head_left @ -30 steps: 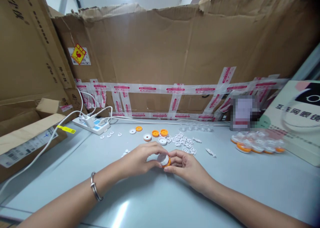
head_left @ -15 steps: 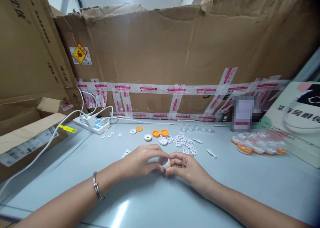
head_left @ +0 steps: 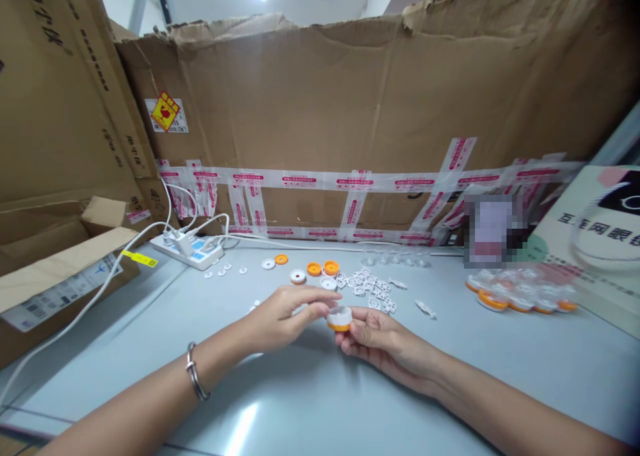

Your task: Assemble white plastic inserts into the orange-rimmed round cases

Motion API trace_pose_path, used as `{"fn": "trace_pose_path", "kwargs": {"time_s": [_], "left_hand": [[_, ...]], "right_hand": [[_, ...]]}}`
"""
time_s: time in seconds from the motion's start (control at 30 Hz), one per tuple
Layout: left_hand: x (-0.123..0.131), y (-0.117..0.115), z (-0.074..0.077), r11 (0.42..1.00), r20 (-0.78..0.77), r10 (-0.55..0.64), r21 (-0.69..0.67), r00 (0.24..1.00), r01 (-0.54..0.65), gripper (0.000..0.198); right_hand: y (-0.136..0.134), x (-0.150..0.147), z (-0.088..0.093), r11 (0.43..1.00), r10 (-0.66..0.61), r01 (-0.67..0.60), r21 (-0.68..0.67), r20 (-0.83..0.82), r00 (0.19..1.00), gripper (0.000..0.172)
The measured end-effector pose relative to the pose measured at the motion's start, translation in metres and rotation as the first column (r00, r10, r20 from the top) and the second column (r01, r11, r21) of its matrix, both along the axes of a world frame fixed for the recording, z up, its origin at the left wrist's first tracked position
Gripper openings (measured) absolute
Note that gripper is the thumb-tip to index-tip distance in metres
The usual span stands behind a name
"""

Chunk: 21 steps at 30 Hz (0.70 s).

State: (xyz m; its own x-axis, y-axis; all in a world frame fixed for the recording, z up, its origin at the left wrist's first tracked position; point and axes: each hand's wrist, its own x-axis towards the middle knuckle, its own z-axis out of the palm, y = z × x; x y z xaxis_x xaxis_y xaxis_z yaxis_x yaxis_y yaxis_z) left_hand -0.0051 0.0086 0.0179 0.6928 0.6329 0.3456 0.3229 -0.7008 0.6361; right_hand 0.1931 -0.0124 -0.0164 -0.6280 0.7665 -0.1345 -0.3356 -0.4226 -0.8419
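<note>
A small round orange-and-white cap (head_left: 339, 319) is held over the grey table (head_left: 300, 389) between my two hands. My right hand (head_left: 380, 339) lies palm up under it, fingers curled round its lower edge. The fingertips of my left hand (head_left: 285, 317) pinch its left side; a metal bracelet (head_left: 194, 373) sits on that wrist. Beyond the hands lie loose orange and white caps (head_left: 314, 269) and a heap of small white plastic pieces (head_left: 367, 286).
A white power strip (head_left: 187, 251) with cables sits at the back left by an open cardboard box (head_left: 55, 279). Taped cardboard walls (head_left: 350, 129) stand behind. Bagged orange caps (head_left: 520, 295) and a printed box (head_left: 590, 243) lie on the right.
Both hands have lifted the cap a little and turned it, so that its orange base now faces down. My right hand has rolled palm up beneath it.
</note>
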Motion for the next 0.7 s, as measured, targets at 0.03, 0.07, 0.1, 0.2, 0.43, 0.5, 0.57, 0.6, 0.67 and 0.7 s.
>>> {"fn": "trace_pose_path", "kwargs": {"time_s": [0.03, 0.07, 0.1, 0.2, 0.43, 0.5, 0.57, 0.6, 0.67, 0.7], "left_hand": [[0.0, 0.0, -0.001, 0.997, -0.036, -0.014, 0.079, 0.999, 0.017, 0.031], [0.0, -0.001, -0.003, 0.984, -0.088, -0.028, 0.173, 0.996, 0.043, 0.033], [0.001, -0.001, -0.005, 0.959, -0.151, -0.035, 0.271, 0.988, 0.076, 0.035], [0.002, -0.001, -0.01, 0.835, -0.31, -0.012, 0.52, 0.951, 0.18, 0.028], [0.002, -0.003, -0.009, 0.634, -0.435, 0.015, 0.701, 0.901, 0.328, 0.022], [0.002, -0.003, -0.01, 0.612, -0.445, 0.001, 0.708, 0.895, 0.352, 0.021], [0.002, -0.003, -0.012, 0.601, -0.44, -0.005, 0.716, 0.898, 0.355, 0.019], [0.002, -0.003, -0.013, 0.602, -0.436, -0.006, 0.717, 0.9, 0.352, 0.018], [0.001, -0.004, -0.014, 0.614, -0.442, -0.014, 0.704, 0.897, 0.356, 0.018], [0.001, -0.004, -0.014, 0.622, -0.453, -0.013, 0.694, 0.892, 0.362, 0.018]], "right_hand": [[0.001, 0.0, -0.002, 1.0, 0.004, -0.004, 0.003, -0.002, 1.0, 0.026], [0.002, 0.0, -0.003, 1.0, 0.007, -0.007, 0.005, -0.001, 1.0, 0.026], [0.002, 0.0, -0.004, 1.0, 0.009, -0.009, 0.005, 0.003, 1.0, 0.027], [0.003, 0.001, -0.004, 1.0, 0.0, 0.0, 0.0, 0.028, 1.0, 0.029], [0.001, -0.001, -0.005, 0.996, -0.032, 0.012, 0.085, 0.243, 0.969, 0.046], [0.003, 0.001, -0.005, 0.984, -0.063, -0.001, 0.177, 0.36, 0.931, 0.054], [0.009, 0.01, -0.002, 0.959, -0.134, -0.013, 0.285, 0.491, 0.861, 0.053], [0.014, 0.017, 0.0, 0.938, -0.198, -0.006, 0.348, 0.548, 0.812, 0.049], [0.027, 0.036, 0.007, 0.86, -0.402, 0.052, 0.507, 0.611, 0.682, 0.038], [0.035, 0.047, 0.01, 0.791, -0.536, 0.101, 0.604, 0.604, 0.59, 0.034]]}}
